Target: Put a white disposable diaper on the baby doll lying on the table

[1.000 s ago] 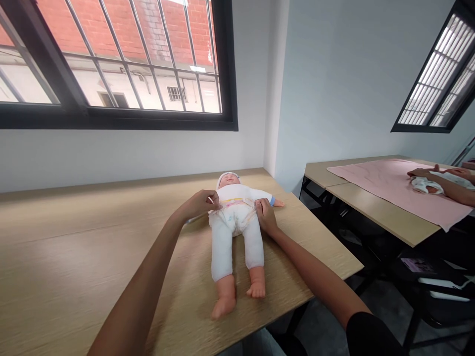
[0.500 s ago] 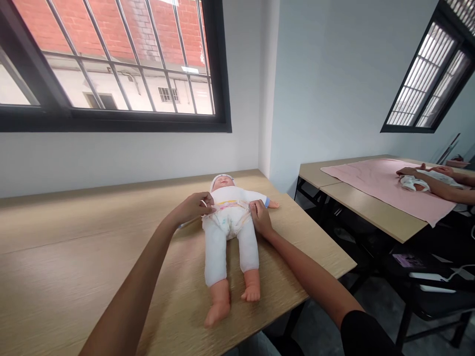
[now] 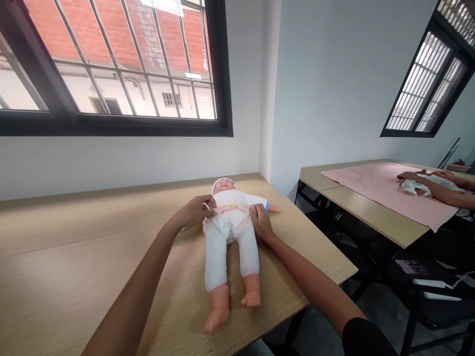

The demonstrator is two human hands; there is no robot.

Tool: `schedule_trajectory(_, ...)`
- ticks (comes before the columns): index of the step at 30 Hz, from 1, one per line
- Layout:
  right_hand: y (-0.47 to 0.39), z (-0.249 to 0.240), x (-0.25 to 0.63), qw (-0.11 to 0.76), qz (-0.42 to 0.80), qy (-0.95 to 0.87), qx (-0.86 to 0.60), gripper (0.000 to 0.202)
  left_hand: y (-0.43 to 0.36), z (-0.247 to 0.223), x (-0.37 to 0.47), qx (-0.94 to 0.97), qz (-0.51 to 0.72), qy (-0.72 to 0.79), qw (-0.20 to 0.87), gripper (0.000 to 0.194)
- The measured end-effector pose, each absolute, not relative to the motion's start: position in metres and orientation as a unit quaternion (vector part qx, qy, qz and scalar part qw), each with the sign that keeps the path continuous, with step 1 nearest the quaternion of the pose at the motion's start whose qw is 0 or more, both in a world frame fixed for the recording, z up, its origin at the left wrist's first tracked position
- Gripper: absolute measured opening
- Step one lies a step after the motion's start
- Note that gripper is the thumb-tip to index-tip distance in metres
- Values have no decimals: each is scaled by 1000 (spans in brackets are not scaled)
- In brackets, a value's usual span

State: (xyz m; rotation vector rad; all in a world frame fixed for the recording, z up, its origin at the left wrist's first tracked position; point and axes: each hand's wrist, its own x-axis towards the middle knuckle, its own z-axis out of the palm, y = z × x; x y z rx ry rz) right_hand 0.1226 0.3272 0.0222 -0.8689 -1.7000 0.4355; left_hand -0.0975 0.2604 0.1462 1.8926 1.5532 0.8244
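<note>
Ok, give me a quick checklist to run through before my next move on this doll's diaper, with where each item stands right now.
1. Doll flat on its back on the wooden table: ok.
2. Left hand at the diaper waistband on the doll's right side, fingers pinched there: ok.
3. Right hand on the opposite side of the waistband: ok.
4. Diaper tabs fastened: cannot tell, the hands cover them.
5. Doll clear of the table edge: ok for the body, but the feet lie close to the near edge.
6. Other person's hands kept apart, at the pink cloth on the next table: ok.
</note>
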Motion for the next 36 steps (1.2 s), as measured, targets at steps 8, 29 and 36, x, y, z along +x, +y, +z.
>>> schedule_trajectory(8,330,19,122,559,182,-721,-368,26,260,148,-96,707,288,590,262,17)
schedule_trajectory(29,330,19,122,564,184,-719,-362,26,263,146,-103,732,256,581,245,24)
schedule_trajectory(36,330,20,123,561,184,-721,-363,27,262,148,-101,728,262,589,233,21)
